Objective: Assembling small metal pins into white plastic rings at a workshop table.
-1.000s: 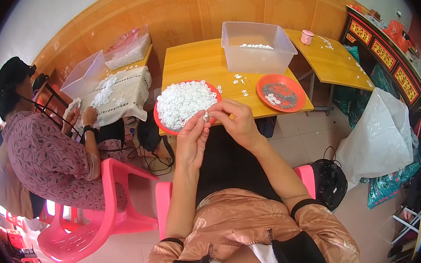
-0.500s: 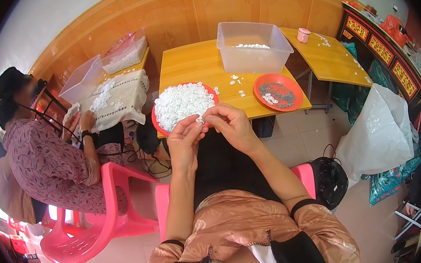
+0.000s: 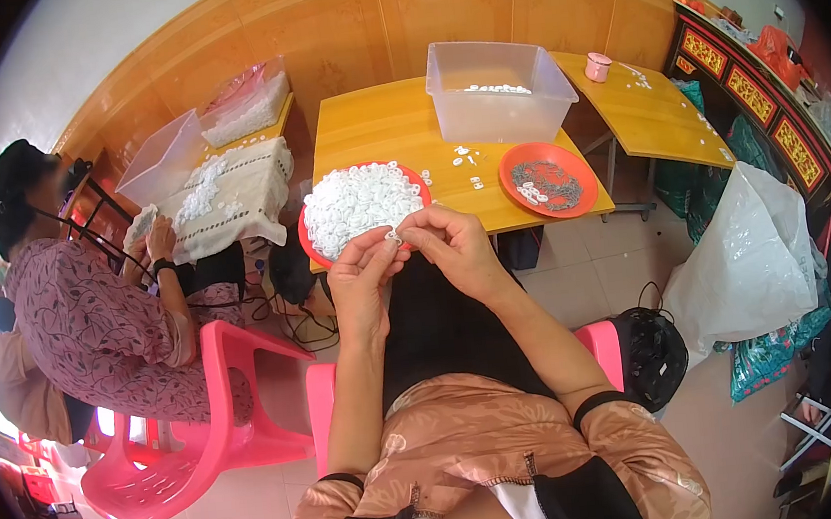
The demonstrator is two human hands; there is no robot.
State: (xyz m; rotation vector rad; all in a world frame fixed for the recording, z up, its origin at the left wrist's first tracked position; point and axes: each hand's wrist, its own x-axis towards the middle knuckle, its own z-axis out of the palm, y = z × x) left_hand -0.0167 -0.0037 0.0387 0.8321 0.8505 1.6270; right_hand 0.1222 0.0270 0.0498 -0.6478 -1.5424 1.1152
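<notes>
My left hand (image 3: 361, 282) and my right hand (image 3: 454, 252) meet at the fingertips, at the near edge of the yellow table (image 3: 363, 116). Pinched between them is a small white plastic piece (image 3: 393, 235), mostly covered by the fingers. Just beyond, a red plate (image 3: 305, 234) carries a high heap of white oval pieces with holes (image 3: 363, 203). To the right sits an orange-red plate (image 3: 584, 203) of tiny grey parts (image 3: 559, 186), with several white pieces (image 3: 532, 193) among them. Loose white pieces (image 3: 466, 156) lie between the plates.
A clear plastic bin (image 3: 500, 119) with white pieces inside stands behind the plates. A second table (image 3: 625, 113) bears a pink cup (image 3: 597, 68). At left, a person (image 3: 109, 316) handles small pieces over a cloth (image 3: 238, 211). A pink chair (image 3: 222, 415) and a white sack (image 3: 747, 260) flank me.
My hands stay almost in place, with only a slight shift of the fingers around the white piece. The co-worker's hands at left have drawn closer together.
</notes>
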